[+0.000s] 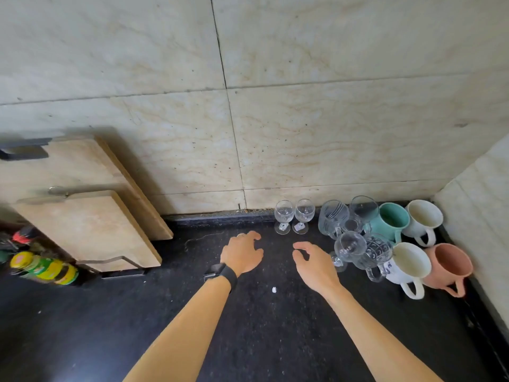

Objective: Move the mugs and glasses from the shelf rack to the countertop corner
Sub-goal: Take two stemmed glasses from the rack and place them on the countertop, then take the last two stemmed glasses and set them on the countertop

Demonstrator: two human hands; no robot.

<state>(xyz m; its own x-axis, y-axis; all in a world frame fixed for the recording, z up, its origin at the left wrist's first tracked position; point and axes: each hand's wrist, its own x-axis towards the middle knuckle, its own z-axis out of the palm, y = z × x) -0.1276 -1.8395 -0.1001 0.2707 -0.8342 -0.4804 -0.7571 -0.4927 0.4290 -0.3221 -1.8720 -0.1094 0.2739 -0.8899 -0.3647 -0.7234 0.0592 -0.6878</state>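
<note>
Two small stemmed glasses [294, 215] stand side by side by the back wall. To their right, in the corner, cluster several clear glasses and glass mugs [355, 238], a teal mug [391, 220], a white mug [423, 219], a white mug with blue print [406, 267] and a pink mug [447, 264]. My left hand [242, 253], with a dark watch on the wrist, hovers over the black countertop [248, 326] just in front of the stemmed glasses, fingers spread, empty. My right hand [314, 264] is empty too, fingers apart, just left of a stemmed glass [347, 248].
Two wooden cutting boards [88, 205] lean in a rack on the left. A bottle with a yellow-green label [44, 268] lies at the far left. A small white scrap [274, 289] lies on the counter between my arms. Tiled walls meet at the right corner.
</note>
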